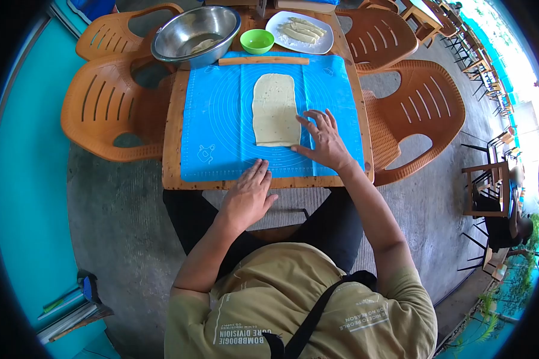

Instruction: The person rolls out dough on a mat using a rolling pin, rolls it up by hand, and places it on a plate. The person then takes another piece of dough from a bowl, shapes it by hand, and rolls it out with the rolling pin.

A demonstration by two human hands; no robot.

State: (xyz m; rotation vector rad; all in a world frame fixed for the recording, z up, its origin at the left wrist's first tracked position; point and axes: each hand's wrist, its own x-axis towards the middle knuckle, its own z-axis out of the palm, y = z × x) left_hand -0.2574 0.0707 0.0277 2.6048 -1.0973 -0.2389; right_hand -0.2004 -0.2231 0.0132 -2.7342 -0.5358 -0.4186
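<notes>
A flat, rolled-out sheet of dough (274,110) lies lengthwise on a blue printed baking mat (212,113). Its near edge looks slightly folded over. My right hand (326,140) is at the sheet's lower right corner, thumb at the near edge and fingers spread along the right side. My left hand (250,194) rests on the mat's front edge, fingers stretched out and nothing in it, a little short of the dough. Across the mat's far edge lies a wooden rolling pin (263,60).
Behind the mat are a steel bowl (167,45) with dough in it, a small green bowl (257,40) and a white plate (272,27) of floured dough pieces. Orange chairs (96,107) flank the wooden table (173,170). Another person sits far right.
</notes>
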